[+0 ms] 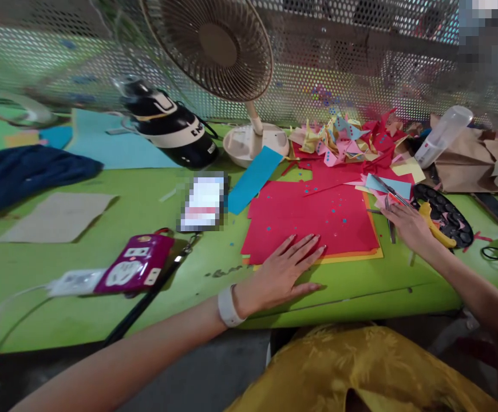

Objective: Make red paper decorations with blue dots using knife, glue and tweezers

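My left hand (289, 266), with a pale band on its wrist, lies flat with fingers spread on the lower edge of a stack of red paper (309, 212). Orange and yellow sheets show under the stack's edges, and tiny blue dots are scattered on top. My right hand (410, 226) is at the stack's right side, fingers stretched out over a slim metal tool (388, 190) and paper scraps. Whether its fingertips touch the tool I cannot tell. A light blue paper piece (395, 186) lies under the tool. A blue paper strip (255, 180) lies at the stack's upper left.
Cut paper scraps (343, 140) pile up behind the stack. A black palette tray (446, 217) holds a yellow object (435, 226). Around stand a fan (255, 140), a black bottle (172, 129) and a clear bottle (444, 134). A phone (204, 200) and purple power bank (135, 263) lie left.
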Available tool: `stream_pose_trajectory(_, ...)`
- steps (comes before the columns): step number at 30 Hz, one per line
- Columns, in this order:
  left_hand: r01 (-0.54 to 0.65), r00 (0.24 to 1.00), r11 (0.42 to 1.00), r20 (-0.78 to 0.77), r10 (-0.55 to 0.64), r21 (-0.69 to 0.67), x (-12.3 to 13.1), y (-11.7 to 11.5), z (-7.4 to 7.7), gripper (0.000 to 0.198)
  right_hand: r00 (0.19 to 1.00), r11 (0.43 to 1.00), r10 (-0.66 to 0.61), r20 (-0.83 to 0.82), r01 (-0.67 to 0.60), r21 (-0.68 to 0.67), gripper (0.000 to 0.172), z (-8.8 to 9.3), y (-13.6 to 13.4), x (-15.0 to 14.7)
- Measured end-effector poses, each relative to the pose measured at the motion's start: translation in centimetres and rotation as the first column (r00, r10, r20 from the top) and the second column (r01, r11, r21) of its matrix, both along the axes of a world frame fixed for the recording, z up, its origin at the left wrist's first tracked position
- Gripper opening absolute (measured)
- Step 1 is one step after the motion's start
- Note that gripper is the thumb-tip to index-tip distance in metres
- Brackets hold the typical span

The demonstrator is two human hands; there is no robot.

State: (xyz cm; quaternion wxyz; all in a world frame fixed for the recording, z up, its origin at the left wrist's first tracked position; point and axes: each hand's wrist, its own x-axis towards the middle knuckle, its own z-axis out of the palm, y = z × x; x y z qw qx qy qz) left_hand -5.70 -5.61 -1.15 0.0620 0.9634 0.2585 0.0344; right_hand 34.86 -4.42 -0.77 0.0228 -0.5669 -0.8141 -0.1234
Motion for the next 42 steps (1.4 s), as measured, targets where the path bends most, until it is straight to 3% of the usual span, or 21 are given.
stream_pose_trajectory(5,-0.002,1.0,1.0,0.016,0.002,-0.016,-0.1,-0.4,0.4,0.08,1.0,1.0,0.018,0.0,-0.018,-0.001,0.045,1.8,-0.4,-1.0)
stream_pose_trajectory(8,-0.007,0.999,0.999,0.051,0.008,-0.032,-0.3,-0.2,0.3,0.08,0.996,0.999,0.004,-0.088,-0.001,0.038,0.043,3.0,-1.1,-2.3)
stream_pose_trajectory(11,-0.054,0.996,0.998,0.075,0.057,-0.041,-0.4,0.4,0.2,0.08,0.97,0.988,0.149,-0.192,-0.152,-0.005,0.041,3.4,-1.8,-4.1)
stream_pose_trajectory(14,-0.088,0.993,0.995,0.075,0.092,-0.046,-0.3,1.1,0.1,0.082,0.935,0.937,0.278,-0.219,-0.314,-0.153,0.062,2.8,-2.1,-5.8)
stream_pose_trajectory(16,-0.107,0.99,0.994,0.089,0.11,-0.032,-0.3,1.4,0.1,0.083,0.942,0.929,0.254,-0.219,-0.301,-0.217,0.076,2.3,-2.0,-6.5)
stream_pose_trajectory(19,-0.182,0.975,0.983,0.135,0.178,0.019,-0.9,1.3,0.3,0.086,0.957,0.945,0.183,-0.225,-0.234,-0.227,0.082,1.9,-1.6,-7.3)
stream_pose_trajectory(25,-0.213,0.972,0.976,0.106,0.209,0.036,-2.5,0.5,0.3,0.084,0.95,0.932,0.256,-0.178,-0.291,-0.217,0.092,1.2,-1.5,-7.7)
stream_pose_trajectory(28,-0.206,0.976,0.978,0.07,0.204,0.017,-2.7,0.3,0.2,0.084,0.945,0.932,0.288,-0.153,-0.314,-0.183,0.083,0.7,-1.8,-7.6)
stream_pose_trajectory(31,-0.213,0.976,0.977,0.056,0.212,0.002,-2.7,0.2,0.3,0.083,0.925,0.925,0.35,-0.147,-0.366,-0.097,0.061,0.5,-2.2,-7.5)
stream_pose_trajectory(34,-0.208,0.976,0.978,0.069,0.208,0.0,-2.5,0.1,0.7,0.081,0.875,0.896,0.423,-0.236,-0.443,-0.035,0.037,0.9,-2.3,-7.2)
stream_pose_trajectory(36,-0.2,0.976,0.98,0.089,0.2,-0.006,-2.5,0.1,1.0,0.077,0.828,0.878,0.44,-0.347,-0.478,-0.028,0.032,1.4,-2.3,-6.9)
stream_pose_trajectory(39,-0.196,0.974,0.98,0.116,0.197,-0.016,-2.7,0.5,1.6,0.064,0.753,0.875,0.366,-0.547,-0.479,-0.074,0.03,2.6,-2.1,-6.8)
stream_pose_trajectory(42,-0.169,0.979,0.985,0.109,0.172,-0.039,-3.1,1.3,2.4,0.053,0.656,0.895,0.197,-0.729,-0.423,-0.139,0.025,4.1,-1.8,-7.2)
